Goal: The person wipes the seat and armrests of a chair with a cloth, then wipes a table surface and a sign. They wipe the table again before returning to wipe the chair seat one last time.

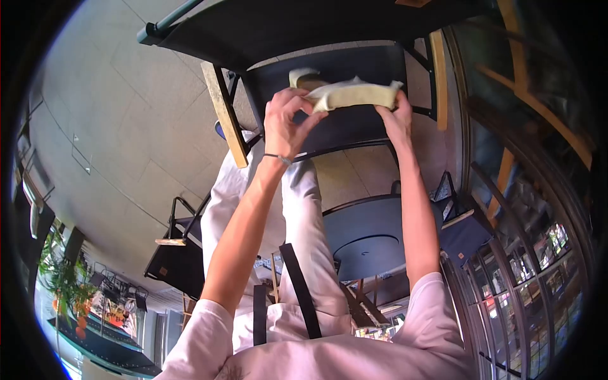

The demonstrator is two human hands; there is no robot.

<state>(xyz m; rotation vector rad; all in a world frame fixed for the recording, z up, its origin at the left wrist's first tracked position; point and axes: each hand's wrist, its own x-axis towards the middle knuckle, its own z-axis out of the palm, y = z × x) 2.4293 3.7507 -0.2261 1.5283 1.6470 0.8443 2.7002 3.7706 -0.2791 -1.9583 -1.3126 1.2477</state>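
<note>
A pale yellow cloth point(361, 95), folded into a band, is stretched between my hands above the black fabric seat point(348, 125) of a chair. One loose flap of it hangs beyond my left fingers and looks blurred. My left hand point(288, 121), with a dark band at the wrist, pinches the cloth's left part between thumb and fingers. At the right end, my right hand point(397, 118) grips the cloth; some of its fingers are hidden behind the fabric.
The chair has a black backrest point(304, 28) and wooden armrests point(225, 114). A round dark table point(367, 237) stands by my legs, with black chairs point(180, 259) around it. Dark railings point(506, 285) run along the right. Plants with orange fruit point(69, 285) appear at far left.
</note>
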